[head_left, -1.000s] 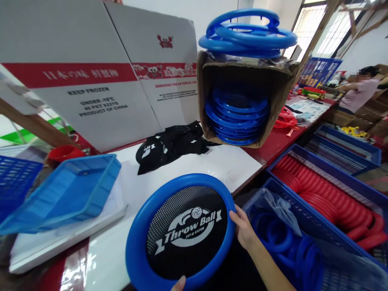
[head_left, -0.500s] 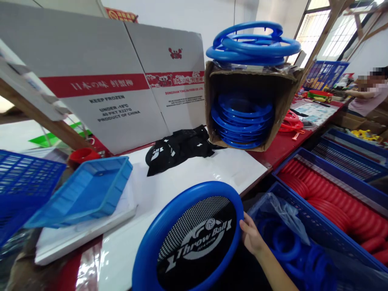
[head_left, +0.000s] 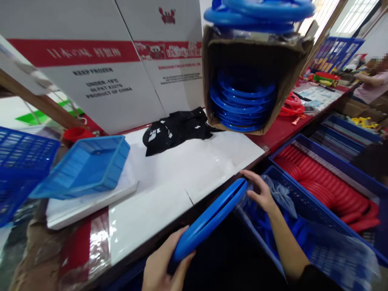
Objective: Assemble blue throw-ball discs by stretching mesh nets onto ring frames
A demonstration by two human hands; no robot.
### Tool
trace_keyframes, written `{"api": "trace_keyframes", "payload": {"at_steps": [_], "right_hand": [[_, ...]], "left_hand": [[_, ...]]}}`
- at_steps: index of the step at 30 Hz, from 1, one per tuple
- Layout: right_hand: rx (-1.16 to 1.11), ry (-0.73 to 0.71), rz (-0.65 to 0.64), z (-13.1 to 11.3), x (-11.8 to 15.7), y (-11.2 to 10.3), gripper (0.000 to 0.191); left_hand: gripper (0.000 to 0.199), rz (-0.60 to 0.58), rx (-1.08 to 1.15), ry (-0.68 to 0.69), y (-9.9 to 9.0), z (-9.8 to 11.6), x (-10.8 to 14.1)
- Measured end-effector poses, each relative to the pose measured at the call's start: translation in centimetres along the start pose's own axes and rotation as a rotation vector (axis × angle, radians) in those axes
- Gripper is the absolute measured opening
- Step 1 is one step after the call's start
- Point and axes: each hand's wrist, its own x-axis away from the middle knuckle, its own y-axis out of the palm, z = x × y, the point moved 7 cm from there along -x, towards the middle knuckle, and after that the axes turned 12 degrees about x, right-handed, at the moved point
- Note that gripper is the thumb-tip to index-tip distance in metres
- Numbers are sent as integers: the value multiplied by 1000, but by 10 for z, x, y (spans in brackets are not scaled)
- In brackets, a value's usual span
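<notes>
Table (head_left: 277, 139) w/ white sheet (head_left: 151, 202) & blk cloths (head_left: 178, 129), blue hoop (head_left: 207, 212) adj., window (head_left: 357, 16) bkgd.

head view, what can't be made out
Head view: centre of the slim blue plastic ring in the left hand, hidden by its edge-on rim.
Head view: top of the blue plastic rings above the brown cardboard box, cut off by upper edge.
Head view: smallest print on the white cardboard carton, blurred.
</notes>
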Motion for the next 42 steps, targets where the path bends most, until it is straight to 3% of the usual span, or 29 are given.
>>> {"api": "trace_keyframes", "payload": {"at_steps": [2, 4, 6, 9, 16, 19, 22, 24, 26, 30, 33, 35, 38, 42], "right_hand": [[248, -282, -132, -53, -10, -2, 62], [446, -484, -374, -93, -12, 13, 62], [546, -633, -608, -119, -8, 32, 55], [591, -728, -743, -135, -3, 51, 48], [589, -801, -572, -138, 6, 63, 38], [551, -774, -621, -142, 6, 60, 45], [543, -686, -742, -141, 0, 47, 57], [544, -643, -792, -137, -3, 36, 55], [538, -625, -789, -131, -3, 27, 46], [651, -620, -780, -116, 5, 35, 36], [737, -624, -807, -111, 12, 50, 38], [763, -621, -803, -112, 13, 53, 39], [779, -624, -777, -117, 9, 45, 45], [699, -601, -730, -122, 4, 28, 49]], "left_hand": [[34, -152, -20, 165, 13, 14, -8], [36, -244, -59, 271, 23, 25, -12], [37, -291, -110, 325, 28, 34, -15], [37, -318, -148, 368, 28, 44, -14], [33, -250, -151, 357, 22, 50, -9], [35, -292, -116, 339, 14, 46, -8], [33, -333, 78, 358, -7, 38, -6], [34, -302, 228, 344, -25, 29, -7], [34, -315, 250, 272, -29, 19, -8], [45, -435, -8, 154, 5, 21, -8], [51, -468, -115, 242, 42, 43, -11], [47, -453, -137, 344, 57, 56, -13], [41, -391, -114, 416, 54, 58, -16], [35, -357, 39, 345, 31, 43, -18]]}}
